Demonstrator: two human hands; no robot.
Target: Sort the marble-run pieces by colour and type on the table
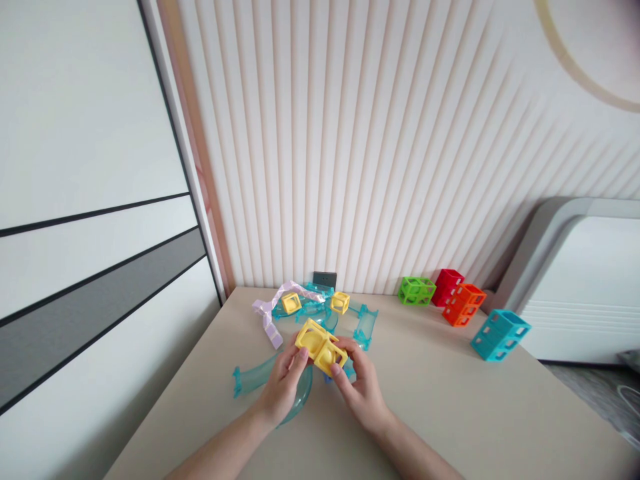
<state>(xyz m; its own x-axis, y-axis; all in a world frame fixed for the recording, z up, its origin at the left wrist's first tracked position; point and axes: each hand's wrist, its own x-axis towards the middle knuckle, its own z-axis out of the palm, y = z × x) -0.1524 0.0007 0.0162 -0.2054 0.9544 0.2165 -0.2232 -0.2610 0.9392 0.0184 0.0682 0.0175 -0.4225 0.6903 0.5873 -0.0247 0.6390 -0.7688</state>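
Observation:
Two yellow cube-frame blocks (pixel 321 345), side by side and touching, are held above the table between my hands. My left hand (pixel 285 383) grips the left block, its thumb on the near side. My right hand (pixel 361 380) closes on the right block, with the thumb at its lower edge. Whether the blocks are locked together I cannot tell. Under and behind my hands lie clear teal track pieces (pixel 367 327), partly hidden by them. Two more yellow cube blocks, a left one (pixel 291 303) and a right one (pixel 340 303), sit farther back among the track pieces.
A lilac branching track piece (pixel 271 327) lies at the back left. Along the right stand green blocks (pixel 417 291), red blocks (pixel 447 288), orange blocks (pixel 464 305) and teal blocks (pixel 501 335). Behind the table (pixel 415 413) rises a ribbed wall (pixel 350 147) with a dark socket (pixel 325 279).

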